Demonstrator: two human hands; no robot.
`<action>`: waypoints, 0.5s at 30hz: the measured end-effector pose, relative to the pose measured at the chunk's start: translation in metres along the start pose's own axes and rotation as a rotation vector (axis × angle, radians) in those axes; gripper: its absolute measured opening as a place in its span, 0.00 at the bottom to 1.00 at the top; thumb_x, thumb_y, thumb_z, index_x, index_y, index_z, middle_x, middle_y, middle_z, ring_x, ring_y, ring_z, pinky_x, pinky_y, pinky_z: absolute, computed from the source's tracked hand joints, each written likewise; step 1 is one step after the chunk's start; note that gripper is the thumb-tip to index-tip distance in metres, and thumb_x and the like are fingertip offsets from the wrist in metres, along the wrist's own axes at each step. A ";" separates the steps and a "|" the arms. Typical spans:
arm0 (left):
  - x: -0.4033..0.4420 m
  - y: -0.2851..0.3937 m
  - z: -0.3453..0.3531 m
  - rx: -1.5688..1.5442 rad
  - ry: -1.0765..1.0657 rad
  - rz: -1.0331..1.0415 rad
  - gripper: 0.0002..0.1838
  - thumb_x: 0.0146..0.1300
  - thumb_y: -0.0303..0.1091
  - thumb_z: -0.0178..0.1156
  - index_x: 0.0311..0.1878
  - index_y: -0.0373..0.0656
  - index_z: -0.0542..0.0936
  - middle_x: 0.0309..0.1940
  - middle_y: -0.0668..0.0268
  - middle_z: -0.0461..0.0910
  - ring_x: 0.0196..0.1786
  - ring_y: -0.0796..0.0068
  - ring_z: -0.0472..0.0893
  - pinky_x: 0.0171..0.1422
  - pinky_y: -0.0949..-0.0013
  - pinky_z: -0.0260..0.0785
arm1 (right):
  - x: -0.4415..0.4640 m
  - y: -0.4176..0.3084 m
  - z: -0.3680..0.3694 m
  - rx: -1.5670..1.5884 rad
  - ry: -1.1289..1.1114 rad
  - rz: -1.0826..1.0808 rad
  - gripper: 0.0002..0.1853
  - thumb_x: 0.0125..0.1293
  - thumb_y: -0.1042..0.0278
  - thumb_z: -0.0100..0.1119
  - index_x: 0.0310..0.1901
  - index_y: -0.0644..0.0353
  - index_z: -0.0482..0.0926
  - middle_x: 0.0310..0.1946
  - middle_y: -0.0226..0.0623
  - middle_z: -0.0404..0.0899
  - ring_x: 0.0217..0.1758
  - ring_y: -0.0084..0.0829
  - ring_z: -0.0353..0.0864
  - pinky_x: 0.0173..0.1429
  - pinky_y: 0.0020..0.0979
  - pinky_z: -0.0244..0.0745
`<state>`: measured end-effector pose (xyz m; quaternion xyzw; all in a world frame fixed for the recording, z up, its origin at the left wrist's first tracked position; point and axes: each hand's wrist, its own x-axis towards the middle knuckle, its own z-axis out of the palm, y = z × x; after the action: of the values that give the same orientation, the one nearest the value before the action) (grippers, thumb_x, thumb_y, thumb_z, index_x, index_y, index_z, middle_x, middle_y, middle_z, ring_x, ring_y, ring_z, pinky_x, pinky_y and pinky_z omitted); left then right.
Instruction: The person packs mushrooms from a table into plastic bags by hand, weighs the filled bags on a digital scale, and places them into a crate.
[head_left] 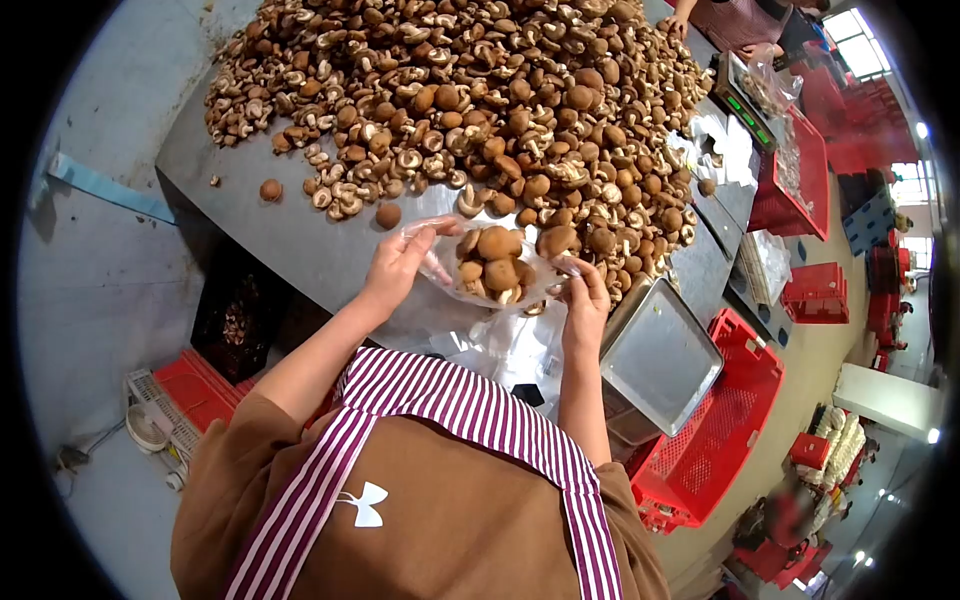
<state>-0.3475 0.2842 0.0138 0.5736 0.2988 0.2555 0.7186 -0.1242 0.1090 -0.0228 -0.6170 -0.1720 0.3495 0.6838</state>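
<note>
A clear plastic bag (440,268) with several brown mushrooms (497,262) inside is held in front of me, just over the metal table's near edge. My left hand (400,262) pinches the bag's rim on the left side. On the right side, my right hand (585,295) grips the rim between thumb and fingers. The bag's mouth is spread, so the mushroom caps show from above. Directly beyond both hands lies a large heap of mushrooms (480,110), with a few loose ones along its near edge.
A metal-topped scale (662,355) stands right of my right hand, beside a red crate (715,430). More clear bags (510,345) lie near my apron. Another scale with a green display (745,115) and a filled red crate (800,180) are at far right. A co-worker's hand (682,18) touches the heap's far side.
</note>
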 end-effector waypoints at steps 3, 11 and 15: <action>-0.004 0.009 -0.002 0.118 0.016 0.066 0.22 0.79 0.43 0.45 0.63 0.37 0.76 0.49 0.60 0.83 0.34 0.78 0.84 0.41 0.74 0.76 | -0.007 -0.006 0.000 0.099 0.108 0.076 0.16 0.76 0.74 0.45 0.59 0.63 0.76 0.48 0.42 0.83 0.33 0.23 0.82 0.40 0.25 0.80; -0.009 -0.018 -0.010 0.218 0.073 0.035 0.20 0.78 0.40 0.47 0.61 0.36 0.78 0.39 0.62 0.85 0.39 0.79 0.83 0.47 0.75 0.74 | -0.001 0.026 -0.011 -0.003 0.084 0.200 0.10 0.76 0.67 0.48 0.49 0.61 0.77 0.41 0.39 0.87 0.36 0.23 0.82 0.41 0.26 0.77; -0.014 -0.011 -0.011 0.314 0.123 0.040 0.19 0.78 0.39 0.47 0.56 0.33 0.80 0.35 0.63 0.84 0.40 0.77 0.82 0.48 0.73 0.74 | -0.003 0.019 -0.012 -0.205 -0.014 0.228 0.08 0.75 0.70 0.49 0.46 0.62 0.78 0.37 0.37 0.85 0.39 0.26 0.83 0.46 0.29 0.77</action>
<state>-0.3650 0.2788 0.0028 0.6678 0.3673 0.2544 0.5954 -0.1231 0.0986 -0.0424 -0.6966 -0.1401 0.4099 0.5720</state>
